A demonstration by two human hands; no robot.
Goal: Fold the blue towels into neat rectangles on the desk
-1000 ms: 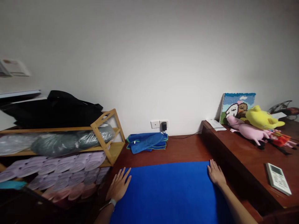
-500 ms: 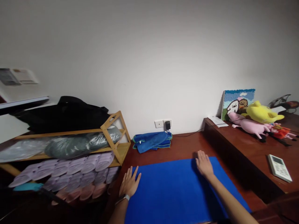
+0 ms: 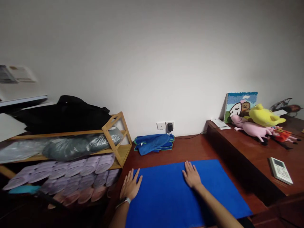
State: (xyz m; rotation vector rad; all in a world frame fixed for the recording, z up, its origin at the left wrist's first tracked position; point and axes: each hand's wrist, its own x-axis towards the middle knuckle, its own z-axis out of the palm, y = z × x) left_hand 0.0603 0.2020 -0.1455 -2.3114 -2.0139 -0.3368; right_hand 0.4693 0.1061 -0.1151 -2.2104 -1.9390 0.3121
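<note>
A plain blue cloth (image 3: pixel 163 196) lies spread flat on the reddish-brown wooden table (image 3: pixel 190 148). My left hand (image 3: pixel 131 186), with a watch (image 3: pixel 123 201) on its wrist, rests at the cloth's far left corner, fingers spread. Palm down on the cloth near the middle of its far edge is my right hand (image 3: pixel 192 176), fingers stretched out and holding nothing. Behind the cloth, by the wall, sits a loosely folded pile of blue towels (image 3: pixel 154 143) with greenish edging.
To the left, a wooden rack (image 3: pixel 120 139) bears a black bag (image 3: pixel 68 115) and rows of slippers (image 3: pixel 85 167). A raised brown surface on the right holds plush toys (image 3: pixel 251 126), a picture (image 3: pixel 241 106) and a white keypad device (image 3: pixel 281 171). A black plug (image 3: pixel 170 127) is in the wall socket.
My right hand has slid left across the cloth, from near its far right corner toward the middle of the far edge. My left hand has stayed at the left corner.
</note>
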